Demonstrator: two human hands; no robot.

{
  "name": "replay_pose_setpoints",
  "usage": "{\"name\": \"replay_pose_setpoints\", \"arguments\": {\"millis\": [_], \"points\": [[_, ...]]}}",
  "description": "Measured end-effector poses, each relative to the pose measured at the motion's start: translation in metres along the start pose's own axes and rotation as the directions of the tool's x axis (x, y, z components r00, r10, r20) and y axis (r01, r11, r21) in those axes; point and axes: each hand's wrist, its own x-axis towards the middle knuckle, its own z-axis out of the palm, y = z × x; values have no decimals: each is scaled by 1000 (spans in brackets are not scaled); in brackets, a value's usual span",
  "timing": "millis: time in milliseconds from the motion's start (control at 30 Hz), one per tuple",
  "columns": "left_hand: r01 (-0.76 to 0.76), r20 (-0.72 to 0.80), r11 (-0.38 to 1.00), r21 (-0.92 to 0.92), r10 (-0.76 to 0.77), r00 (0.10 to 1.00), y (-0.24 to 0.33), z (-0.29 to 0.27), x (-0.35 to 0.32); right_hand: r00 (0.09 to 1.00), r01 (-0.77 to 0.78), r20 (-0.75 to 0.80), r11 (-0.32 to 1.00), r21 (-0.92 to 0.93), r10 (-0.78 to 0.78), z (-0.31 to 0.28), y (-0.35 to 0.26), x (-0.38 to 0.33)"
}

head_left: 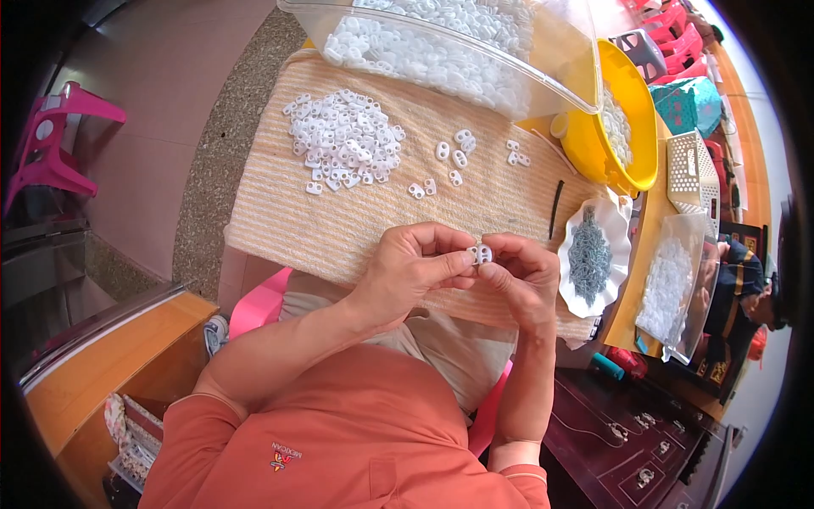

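Note:
Over the near edge of the towel-covered table (280, 199), both hands meet at a small white two-hole plastic piece (484, 254), like a cord lock. My left hand (415, 270) pinches its left side between thumb and fingertips. From the right, my right hand (523, 270) closes thumb and forefinger around the same piece. The fingertips cover part of it. A heap of white two-hole pieces (346, 140) lies at the far left of the towel. Several loose ones (459, 158) are scattered beyond my hands.
A clear bin (543, 81) full of white pieces stands at the back. To its right is a yellow basin (640, 165). A white scalloped tray (615, 254) holds small grey metal parts, perhaps springs. A black stick (556, 209) lies beside it. A pink stool (58, 148) stands on the left.

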Motion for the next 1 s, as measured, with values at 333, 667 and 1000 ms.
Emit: {"name": "replay_pose_setpoints", "arguments": {"millis": [333, 667, 1000], "points": [[17, -13, 1000, -8, -17, 1000, 1, 1, -1, 1000, 4, 1, 999, -48, -4, -2, 1, -1], [49, 20, 998, -33, -48, 999, 1, 2, -1, 999, 52, 17, 975, -216, -49, -3, 1, -2], [89, 115, 992, -84, -79, 990, 3, 0, -1, 997, 71, 0, 989, -127, -72, -4, 4, -7]]}}
